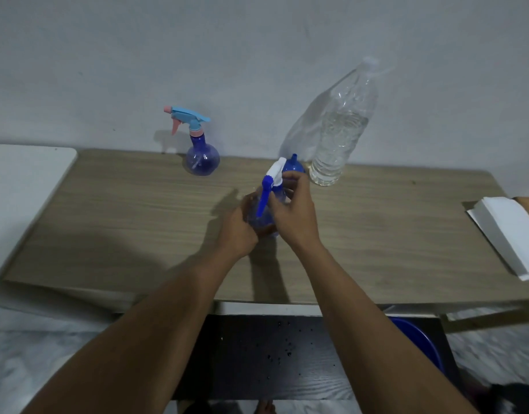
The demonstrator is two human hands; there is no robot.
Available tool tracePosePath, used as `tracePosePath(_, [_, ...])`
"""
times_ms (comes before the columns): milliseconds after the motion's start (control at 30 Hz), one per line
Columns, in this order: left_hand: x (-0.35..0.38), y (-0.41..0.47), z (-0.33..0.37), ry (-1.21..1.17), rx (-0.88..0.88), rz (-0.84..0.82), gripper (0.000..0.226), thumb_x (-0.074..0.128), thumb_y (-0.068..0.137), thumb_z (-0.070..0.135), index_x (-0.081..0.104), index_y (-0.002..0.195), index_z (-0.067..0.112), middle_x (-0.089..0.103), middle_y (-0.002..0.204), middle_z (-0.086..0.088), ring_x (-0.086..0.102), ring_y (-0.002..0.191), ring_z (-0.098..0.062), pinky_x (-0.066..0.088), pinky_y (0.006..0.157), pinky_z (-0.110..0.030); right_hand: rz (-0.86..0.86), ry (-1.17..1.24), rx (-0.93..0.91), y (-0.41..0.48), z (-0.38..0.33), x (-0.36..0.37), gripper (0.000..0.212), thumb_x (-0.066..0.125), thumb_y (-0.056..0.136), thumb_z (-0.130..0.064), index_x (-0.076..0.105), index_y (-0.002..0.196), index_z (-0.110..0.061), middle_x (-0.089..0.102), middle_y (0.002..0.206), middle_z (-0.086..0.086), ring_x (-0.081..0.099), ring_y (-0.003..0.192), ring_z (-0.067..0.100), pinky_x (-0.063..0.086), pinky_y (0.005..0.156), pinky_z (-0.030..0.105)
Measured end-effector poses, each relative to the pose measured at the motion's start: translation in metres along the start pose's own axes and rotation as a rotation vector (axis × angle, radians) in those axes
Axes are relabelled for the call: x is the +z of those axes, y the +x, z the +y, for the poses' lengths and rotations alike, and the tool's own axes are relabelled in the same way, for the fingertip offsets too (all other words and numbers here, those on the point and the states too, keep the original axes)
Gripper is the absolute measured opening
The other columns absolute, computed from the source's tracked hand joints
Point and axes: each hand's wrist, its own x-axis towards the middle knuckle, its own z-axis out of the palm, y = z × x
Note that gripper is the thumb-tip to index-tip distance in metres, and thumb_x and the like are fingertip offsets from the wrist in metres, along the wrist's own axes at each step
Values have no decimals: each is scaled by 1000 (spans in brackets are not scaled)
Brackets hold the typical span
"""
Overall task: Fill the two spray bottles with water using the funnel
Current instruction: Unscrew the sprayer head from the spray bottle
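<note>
At the far left of the wooden table stands the spray bottle with the light-blue and pink trigger head, upright near the wall, its cap on and both hands well away from it; whether it holds water I cannot tell. Toward the middle, the left hand is wrapped around the round body of the second spray bottle, steadying it on the table, while the right hand has its fingers closed on the neck just under the white and blue trigger head — judging by that grip, the head is being screwed on or off, though which way is not clear. Just behind the right hand sits the blue funnel, and beside it the tall clear water bottle, partly full and seemingly uncapped. The risks follow from that crowding: a wide twist of the right wrist could knock the funnel or tip the tall bottle — an open one would flood the table and reach the white papers at the far right. A cross-threaded head would leak later.
</note>
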Motion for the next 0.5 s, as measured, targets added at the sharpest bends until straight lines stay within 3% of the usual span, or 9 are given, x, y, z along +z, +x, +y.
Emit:
tracePosePath(67, [1,-2,3,-52,23,-32,58,83,76,4,59,126,21,68,122,-4,66,111,-24,60,80,-33,-5,-34,-9,5,3,-1,33,72,89,-13,54,118,-15,63,110,-13,62,102,4,48,86,18])
tracePosePath(133, [2,-4,9,-96,11,-39,61,81,78,0,55,129,18,64,127,-7,62,116,-26,55,74,-17,-45,-54,-19,7,6,-2,29,67,92,-9,57,119,-13,66,112,-8,62,104,6,50,91,23])
tracePosePath(200, [5,-2,8,-61,28,-38,60,77,81,1,52,133,15,62,123,-3,61,114,-22,51,71,-10,-87,-68,-32,7,8,-4,32,65,93,-10,59,124,-17,67,117,-5,63,109,8,53,97,34])
tracePosePath(267, [5,-3,6,-66,26,-37,62,79,79,0,52,133,16,63,122,-1,61,118,-27,55,72,-18,-99,-54,-36,5,9,-5,36,66,92,-12,57,126,-20,65,118,-7,62,109,3,54,96,34])
tracePosePath(367, [5,-4,4,-45,31,-34,73,86,70,21,54,135,19,67,124,-3,64,115,-26,58,86,-35,-38,-23,-30,7,7,-4,42,74,90,-16,50,124,-18,62,117,-7,62,105,5,52,88,22])
tracePosePath(500, [6,-1,4,-83,25,-37,68,81,79,7,50,139,14,62,133,-7,60,116,-21,54,76,-15,-93,-63,-50,9,10,-5,31,67,93,-10,58,122,-16,67,116,-6,62,107,7,51,95,27])
